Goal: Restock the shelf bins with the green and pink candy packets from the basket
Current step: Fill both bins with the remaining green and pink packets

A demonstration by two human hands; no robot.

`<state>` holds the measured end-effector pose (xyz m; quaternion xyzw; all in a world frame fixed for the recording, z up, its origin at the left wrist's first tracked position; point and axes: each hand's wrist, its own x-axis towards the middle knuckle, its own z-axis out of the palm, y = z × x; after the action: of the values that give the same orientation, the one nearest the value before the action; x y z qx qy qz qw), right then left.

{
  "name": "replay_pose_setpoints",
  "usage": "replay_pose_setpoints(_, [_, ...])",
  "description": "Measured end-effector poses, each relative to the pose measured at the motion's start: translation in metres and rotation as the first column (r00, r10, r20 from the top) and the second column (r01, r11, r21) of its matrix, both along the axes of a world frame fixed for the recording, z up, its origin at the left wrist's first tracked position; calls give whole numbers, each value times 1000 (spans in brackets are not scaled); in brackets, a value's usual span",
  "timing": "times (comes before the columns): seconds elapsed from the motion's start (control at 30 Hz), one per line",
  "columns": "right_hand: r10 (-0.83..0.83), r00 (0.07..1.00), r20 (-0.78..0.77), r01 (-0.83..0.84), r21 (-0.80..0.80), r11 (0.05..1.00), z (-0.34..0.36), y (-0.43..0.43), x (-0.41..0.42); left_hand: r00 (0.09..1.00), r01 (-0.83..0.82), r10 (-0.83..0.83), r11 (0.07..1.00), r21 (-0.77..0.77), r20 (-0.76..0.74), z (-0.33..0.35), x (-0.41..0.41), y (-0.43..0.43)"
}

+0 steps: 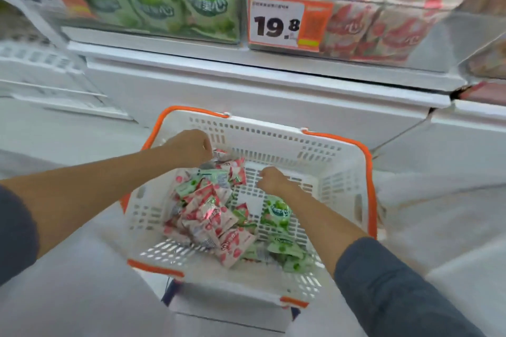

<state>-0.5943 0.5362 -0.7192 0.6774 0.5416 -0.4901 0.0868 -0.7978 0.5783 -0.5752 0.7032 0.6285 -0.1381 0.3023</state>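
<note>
White plastic basket [336, 172] below us, pink packets [210, 216] and green packets [276, 213] heaped inside. Our left hand [189, 145] pinches the far packet [221, 154] at the heap's back edge; our right hand [273, 179] curls beside the heap, and we cannot tell whether it holds anything.

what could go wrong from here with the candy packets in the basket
1. The left hand grips the top of a pile of packets where pink and green lie mixed, so a green one may ride along into the pink bin, or a pink one into the green bin.
2. A loose bunch may shed packets outside the basket on the lift.
3. The basket seems to rest on a narrower stand; leaning on its rim might tip it.
</note>
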Motion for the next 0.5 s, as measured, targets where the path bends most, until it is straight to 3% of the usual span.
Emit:
replay_pose_setpoints(0.1, [-202, 968, -148, 183, -134, 974, -36, 6, -23, 999, -32, 30, 996, -86, -25, -13, -10, -5])
replay_pose_setpoints(0.2, [-437, 855, -280, 382, -232, 895, -54, 8, -51, 998, -69, 68, 989, -130, -19, -20, -16, -10])
replay_pose_setpoints(0.27, [-550, 787, -279, 482, -276, 831, -60, 12, -62, 997, -76, 73, 984, -158, -28, -25, -17, -11])
replay_pose_setpoints(0.5, [-521, 825, -220, 522, -55, 851, -58, 21, -41, 997, 5, -21, 974, -226, -69, -33, -11, -7])
